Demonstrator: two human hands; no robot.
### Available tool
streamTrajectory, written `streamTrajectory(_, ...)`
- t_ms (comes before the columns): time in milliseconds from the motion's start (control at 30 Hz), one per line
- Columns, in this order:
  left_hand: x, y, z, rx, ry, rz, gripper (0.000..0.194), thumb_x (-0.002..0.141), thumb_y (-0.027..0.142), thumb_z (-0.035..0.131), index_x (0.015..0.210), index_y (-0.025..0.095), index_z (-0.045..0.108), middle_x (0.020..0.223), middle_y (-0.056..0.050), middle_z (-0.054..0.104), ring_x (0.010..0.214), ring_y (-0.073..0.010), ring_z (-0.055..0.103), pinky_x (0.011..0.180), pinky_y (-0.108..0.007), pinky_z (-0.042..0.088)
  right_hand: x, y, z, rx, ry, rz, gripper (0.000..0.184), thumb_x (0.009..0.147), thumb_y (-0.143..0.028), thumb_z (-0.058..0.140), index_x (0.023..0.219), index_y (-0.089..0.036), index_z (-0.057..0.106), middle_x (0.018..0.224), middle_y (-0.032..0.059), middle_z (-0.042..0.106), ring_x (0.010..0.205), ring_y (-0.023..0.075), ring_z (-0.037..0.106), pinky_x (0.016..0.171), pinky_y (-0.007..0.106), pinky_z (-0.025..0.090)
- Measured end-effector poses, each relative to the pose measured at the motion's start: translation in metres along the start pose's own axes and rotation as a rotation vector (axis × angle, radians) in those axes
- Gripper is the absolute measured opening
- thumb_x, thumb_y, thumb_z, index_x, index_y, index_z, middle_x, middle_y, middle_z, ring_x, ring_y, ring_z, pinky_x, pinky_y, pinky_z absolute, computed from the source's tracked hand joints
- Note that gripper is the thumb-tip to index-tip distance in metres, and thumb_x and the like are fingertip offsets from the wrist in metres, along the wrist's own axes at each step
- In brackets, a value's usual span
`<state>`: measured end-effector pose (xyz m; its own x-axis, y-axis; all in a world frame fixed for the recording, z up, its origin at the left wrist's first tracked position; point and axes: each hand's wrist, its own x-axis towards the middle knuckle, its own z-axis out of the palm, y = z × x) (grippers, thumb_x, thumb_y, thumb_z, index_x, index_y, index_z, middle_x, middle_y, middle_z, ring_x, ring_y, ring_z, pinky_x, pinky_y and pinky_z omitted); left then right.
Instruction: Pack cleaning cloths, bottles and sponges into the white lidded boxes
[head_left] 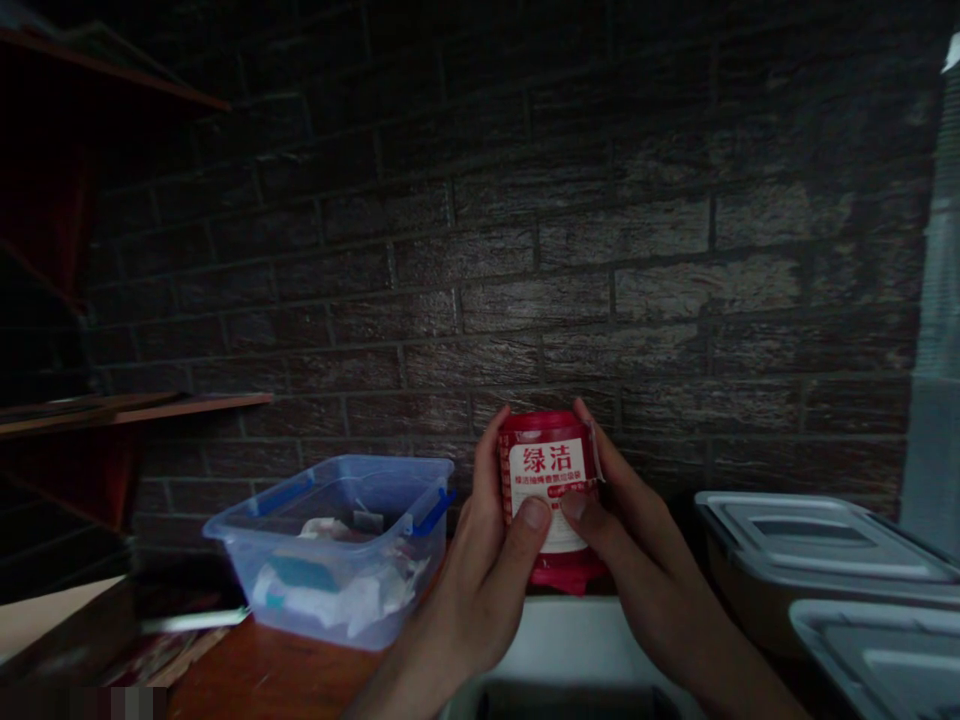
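A red roll or pack (550,490) with a white label printed in red characters is held upright in front of a dark brick wall. My left hand (484,560) wraps its left side, thumb pressed on the label. My right hand (637,540) grips its right side, thumb on the label's lower edge and fingers behind. A thin clear wrapper edge sticks out at the pack's upper right.
A clear plastic bin (337,545) with blue latches, holding white and teal items, sits on the wooden counter at left. Grey lidded containers (817,545) stand at right. Wooden shelves (135,408) are at left. A white tub rim (570,640) lies below my hands.
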<state>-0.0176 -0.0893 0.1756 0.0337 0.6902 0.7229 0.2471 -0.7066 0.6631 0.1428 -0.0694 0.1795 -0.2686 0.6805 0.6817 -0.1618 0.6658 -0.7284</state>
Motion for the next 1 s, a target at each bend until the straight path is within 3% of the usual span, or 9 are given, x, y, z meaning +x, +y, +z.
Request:
streamTrajectory(100, -0.0001, -0.0005, 0.0008, -0.005, 0.036, -0.005, 0.066, 0.103, 0.051, 0.046, 0.162, 0.031, 0.022, 0.159, -0.005, 0.045, 0.145, -0.0309, 0.041, 0.122, -0.046, 0.026, -0.0007, 0.0035, 0.0007, -0.009, 0.006, -0.047, 0.066, 0.102, -0.040, 0.058, 0.161, -0.039, 0.028, 0.164, -0.0032, 0.040, 0.148, 0.0270, 0.043, 0.118, 0.045, 0.042)
streamTrajectory(200, -0.0001, 0.0012, -0.0014, 0.011, -0.032, -0.035, 0.068, 0.103, 0.051, 0.046, 0.163, 0.031, 0.018, 0.159, -0.007, 0.046, 0.142, -0.0311, 0.046, 0.119, -0.047, 0.032, -0.0009, 0.0050, 0.0012, -0.015, 0.008, -0.058, 0.066, 0.103, -0.040, 0.057, 0.162, -0.040, 0.028, 0.166, -0.0050, 0.034, 0.149, 0.0264, 0.041, 0.115, 0.042, 0.045)
streamTrajectory(333, -0.0005, 0.0009, -0.0035, -0.006, -0.002, -0.003, 0.069, 0.102, 0.049, 0.049, 0.162, 0.031, 0.022, 0.159, -0.007, 0.047, 0.146, -0.0321, 0.041, 0.123, -0.048, 0.027, -0.0022, 0.0047, 0.0014, -0.034, 0.000, -0.049, 0.066, 0.104, -0.041, 0.055, 0.163, -0.038, 0.025, 0.167, -0.0045, 0.033, 0.150, 0.0259, 0.040, 0.112, 0.040, 0.048)
streamTrajectory(567, -0.0026, -0.0006, 0.0032, -0.112, 0.049, -0.031, 0.079, 0.096, 0.055, 0.056, 0.163, 0.030, 0.023, 0.153, -0.009, 0.054, 0.140, -0.0362, 0.048, 0.121, -0.053, 0.030, -0.0019, 0.0091, 0.0016, -0.021, 0.002, -0.097, 0.066, 0.104, -0.037, 0.056, 0.162, -0.040, 0.026, 0.164, -0.0061, 0.040, 0.150, 0.0233, 0.040, 0.117, 0.038, 0.044)
streamTrajectory(833, -0.0004, 0.0028, -0.0052, -0.019, -0.097, -0.038, 0.073, 0.102, 0.045, 0.052, 0.164, 0.032, 0.015, 0.162, -0.007, 0.043, 0.144, -0.0324, 0.043, 0.121, -0.049, 0.029, 0.0009, 0.0071, 0.0035, 0.012, 0.032, -0.029, 0.069, 0.101, -0.042, 0.058, 0.163, -0.035, 0.028, 0.162, 0.0004, 0.044, 0.133, 0.0271, 0.059, 0.105, 0.041, 0.054)
streamTrajectory(1000, -0.0010, 0.0045, 0.0009, -0.090, 0.000, -0.019, 0.071, 0.100, 0.046, 0.056, 0.162, 0.032, 0.024, 0.160, -0.005, 0.045, 0.143, -0.0324, 0.044, 0.121, -0.046, 0.029, -0.0001, 0.0079, 0.0042, 0.024, 0.059, -0.018, 0.069, 0.100, -0.043, 0.059, 0.162, -0.034, 0.030, 0.163, -0.0012, 0.041, 0.137, 0.0277, 0.056, 0.105, 0.040, 0.054)
